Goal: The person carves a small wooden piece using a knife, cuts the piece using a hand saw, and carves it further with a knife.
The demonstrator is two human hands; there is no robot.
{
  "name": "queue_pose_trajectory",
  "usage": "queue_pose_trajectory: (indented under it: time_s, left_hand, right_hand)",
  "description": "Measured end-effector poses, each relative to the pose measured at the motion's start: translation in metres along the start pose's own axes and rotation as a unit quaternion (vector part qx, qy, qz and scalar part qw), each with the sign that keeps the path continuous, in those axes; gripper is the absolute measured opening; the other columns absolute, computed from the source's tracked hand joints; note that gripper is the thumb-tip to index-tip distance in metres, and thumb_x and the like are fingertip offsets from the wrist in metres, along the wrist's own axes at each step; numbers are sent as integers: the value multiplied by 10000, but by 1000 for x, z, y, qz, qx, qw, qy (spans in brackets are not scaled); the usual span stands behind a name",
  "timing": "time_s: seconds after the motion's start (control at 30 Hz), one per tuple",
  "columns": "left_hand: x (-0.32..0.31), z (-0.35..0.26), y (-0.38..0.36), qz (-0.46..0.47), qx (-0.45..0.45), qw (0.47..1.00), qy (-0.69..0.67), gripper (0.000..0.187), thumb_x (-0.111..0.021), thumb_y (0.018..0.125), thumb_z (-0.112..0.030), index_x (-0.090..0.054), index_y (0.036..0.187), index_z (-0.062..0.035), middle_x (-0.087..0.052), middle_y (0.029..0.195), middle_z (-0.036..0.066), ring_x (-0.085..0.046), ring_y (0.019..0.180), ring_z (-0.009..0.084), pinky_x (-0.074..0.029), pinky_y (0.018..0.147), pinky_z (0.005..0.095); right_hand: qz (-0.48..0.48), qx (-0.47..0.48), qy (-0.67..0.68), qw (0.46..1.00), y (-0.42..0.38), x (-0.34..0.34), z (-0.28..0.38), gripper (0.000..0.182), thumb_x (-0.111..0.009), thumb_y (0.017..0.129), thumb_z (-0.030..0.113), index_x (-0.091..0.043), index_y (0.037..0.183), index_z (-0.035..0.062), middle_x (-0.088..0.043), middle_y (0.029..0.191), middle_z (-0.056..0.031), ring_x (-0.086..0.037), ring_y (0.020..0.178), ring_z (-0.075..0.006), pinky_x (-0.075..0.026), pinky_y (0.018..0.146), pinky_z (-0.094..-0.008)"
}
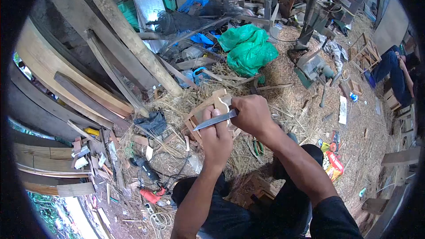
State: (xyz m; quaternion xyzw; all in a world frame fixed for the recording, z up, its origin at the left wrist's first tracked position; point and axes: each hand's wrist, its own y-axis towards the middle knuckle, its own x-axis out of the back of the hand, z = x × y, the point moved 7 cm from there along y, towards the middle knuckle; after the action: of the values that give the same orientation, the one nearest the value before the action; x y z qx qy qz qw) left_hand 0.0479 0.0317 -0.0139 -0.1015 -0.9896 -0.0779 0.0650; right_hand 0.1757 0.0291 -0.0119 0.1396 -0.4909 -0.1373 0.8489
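My right hand is closed around the handle of a knife, which is hidden in the fist. The knife's bare blade points left and lies across the fingers of my left hand. That left hand is closed on a small piece of pale wood, which stands up past the fingertips and has an uneven, lighter edge on its right. Just behind and below the hands is a wooden frame, partly covered by them. My knees are bent beneath my forearms.
Long planks lean at the left. A red power tool and a power strip lie on the littered ground. Ahead sit a green plastic bag and a metal machine. Another person sits at the far right.
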Motion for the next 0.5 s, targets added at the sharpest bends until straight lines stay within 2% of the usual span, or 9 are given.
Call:
queue_pose_trajectory:
  time_s: [0.03,0.13,0.23,0.33,0.5]
  left_hand:
    - [-2,-3,-1,13,16,1000,7,236,-389,1024,-191,-500,953,4,-479,742,45,-424,668,110,-353,580,311]
    - [-2,9,0,4,22,1000,-2,228,-394,1019,-184,-509,948,0,-459,715,45,-426,662,115,-351,578,311]
    - [0,7,-1,11,40,999,-18,234,-393,1026,-200,-519,952,-17,-443,685,5,-415,607,89,-349,532,289]
    - [0,12,-6,11,127,988,-90,250,-395,1034,-229,-522,936,-37,-425,655,-37,-386,543,49,-320,455,249]
    - [1,33,-8,8,192,972,-135,232,-403,1038,-255,-522,959,-71,-404,639,-64,-384,494,24,-331,410,209]
  right_hand:
    - [1,0,-9,1000,1,0,-3,150,-675,674,195,-593,655,70,-596,608,-164,-625,595,-365,-488,547,-467]
    - [4,0,-24,1000,4,-3,-10,142,-650,716,210,-625,687,74,-617,606,-176,-639,580,-366,-507,541,-474]
    - [1,6,-20,1000,6,-10,-15,123,-662,700,208,-628,684,91,-611,603,-157,-634,580,-356,-500,541,-465]
    - [-1,10,-27,1000,4,-15,-19,106,-698,658,204,-640,685,119,-605,611,-129,-628,594,-338,-492,551,-446]
    - [20,-4,-47,999,3,-21,-24,118,-702,662,209,-635,685,115,-605,608,-123,-631,607,-337,-492,553,-447]
